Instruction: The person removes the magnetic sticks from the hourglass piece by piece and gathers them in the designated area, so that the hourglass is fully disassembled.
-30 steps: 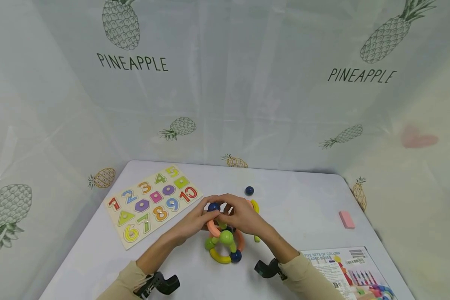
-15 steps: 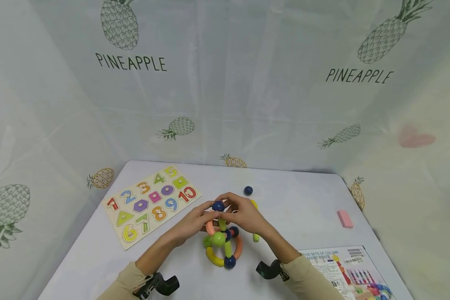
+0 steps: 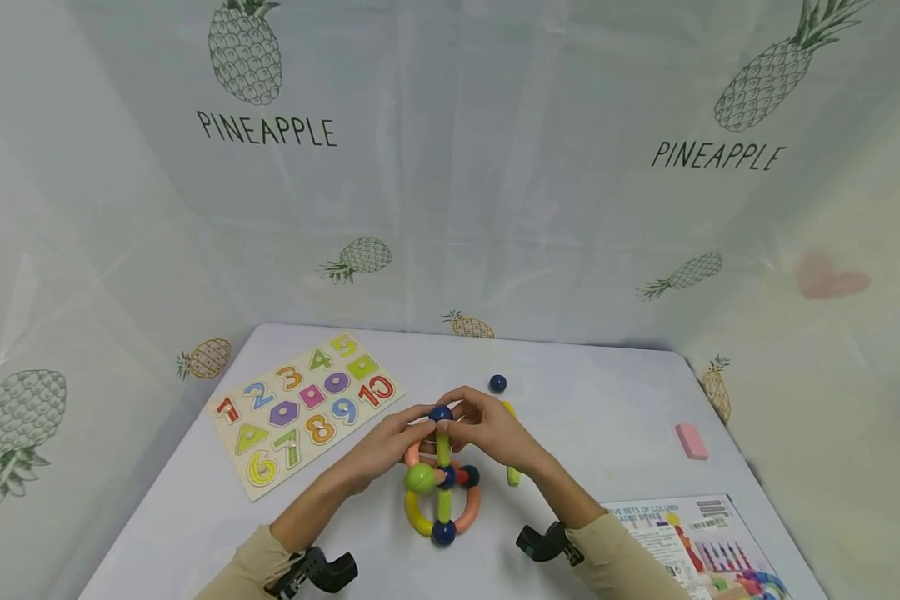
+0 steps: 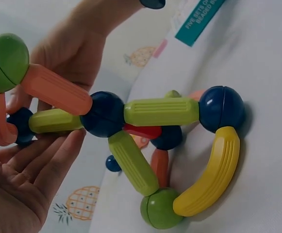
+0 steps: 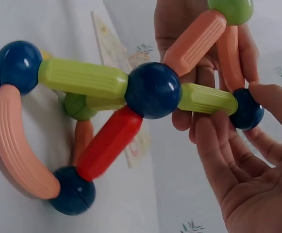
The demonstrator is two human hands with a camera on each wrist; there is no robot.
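Your left hand (image 3: 393, 442) and your right hand (image 3: 491, 429) are together at the top of the glossy toy frame of coloured balls and ribbed sticks (image 3: 446, 477), which appears to rest on the white counter (image 3: 592, 433); both pinch around the shiny dark blue top ball (image 3: 441, 414), above the straight lime-green upright stick (image 3: 443, 450); held from 2 sides, this joint probably cannot tip; below, 3 straight sticks spread from the dark blue middle ball (image 5: 153, 91) to a ring of 3 curved ones, so the weight seems shared widely; the loose dark blue ball (image 3: 497, 383) lies beyond, perhaps to stay reachable without disturbing you.
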